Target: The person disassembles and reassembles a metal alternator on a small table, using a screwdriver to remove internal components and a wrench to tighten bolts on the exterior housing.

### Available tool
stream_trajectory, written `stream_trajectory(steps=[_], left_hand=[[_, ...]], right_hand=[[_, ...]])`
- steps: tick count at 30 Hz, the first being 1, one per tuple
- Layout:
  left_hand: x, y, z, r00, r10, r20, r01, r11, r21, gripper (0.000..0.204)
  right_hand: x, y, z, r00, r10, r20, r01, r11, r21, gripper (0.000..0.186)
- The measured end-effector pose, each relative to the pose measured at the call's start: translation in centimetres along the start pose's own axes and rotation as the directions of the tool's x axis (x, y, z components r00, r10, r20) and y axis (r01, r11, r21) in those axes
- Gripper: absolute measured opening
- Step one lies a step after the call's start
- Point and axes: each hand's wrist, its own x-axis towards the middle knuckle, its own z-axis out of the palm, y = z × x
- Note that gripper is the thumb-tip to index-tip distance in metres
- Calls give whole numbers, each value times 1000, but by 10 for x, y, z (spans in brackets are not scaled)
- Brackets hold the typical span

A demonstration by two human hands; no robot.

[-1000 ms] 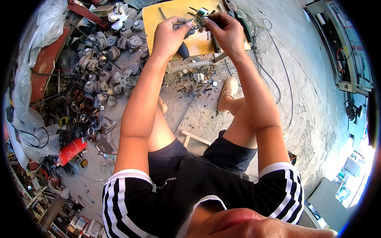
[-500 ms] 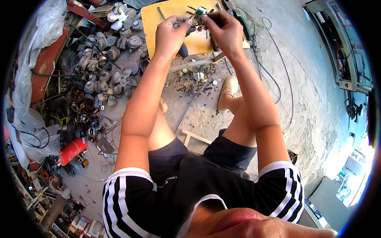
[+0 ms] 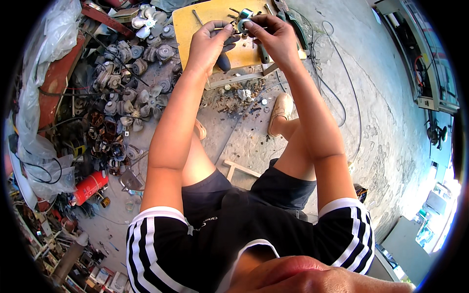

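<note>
Both hands are raised over a yellow tabletop, close together. My right hand pinches a small metal ring between thumb and fingertips. Just left of it, my left hand has thumb and forefinger pressed together; what they hold, if anything, is too small to make out. Its other fingers look darkened. Behind the ring stands a small green and silver cylinder on the tabletop. A dark rounded handle sticks out below my left hand, and a dark green handle lies beside my right.
A thin rod-like tool and dark green pliers lie on the tabletop. Many old small motors and fan blades cover the floor at left, near a red cylinder. A black cable trails across the concrete at right.
My hands have drawn slightly apart. The metal ring now shows in my right fingertips, separate from the green cylinder behind it.
</note>
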Motion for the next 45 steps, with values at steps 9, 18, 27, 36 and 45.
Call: stream_trajectory(steps=[9,18,27,36,45], left_hand=[[-10,8,1,951,5,310,-113,937,331,36],[-17,12,6,974,-70,217,88,993,-79,51],[17,-11,-20,931,-263,254,366,666,-651,22],[7,-1,-21,956,-229,182,292,767,-571,23],[4,0,-20,974,-192,124,228,855,-466,23]], right_hand=[[7,4,-14,985,-126,-121,112,987,-116,25],[2,-10,-26,998,-59,-39,57,997,-52,21],[14,9,-17,991,-127,50,113,559,-821,27],[13,25,1,992,-75,104,123,340,-932,28],[13,27,6,980,-174,99,153,337,-929,25]])
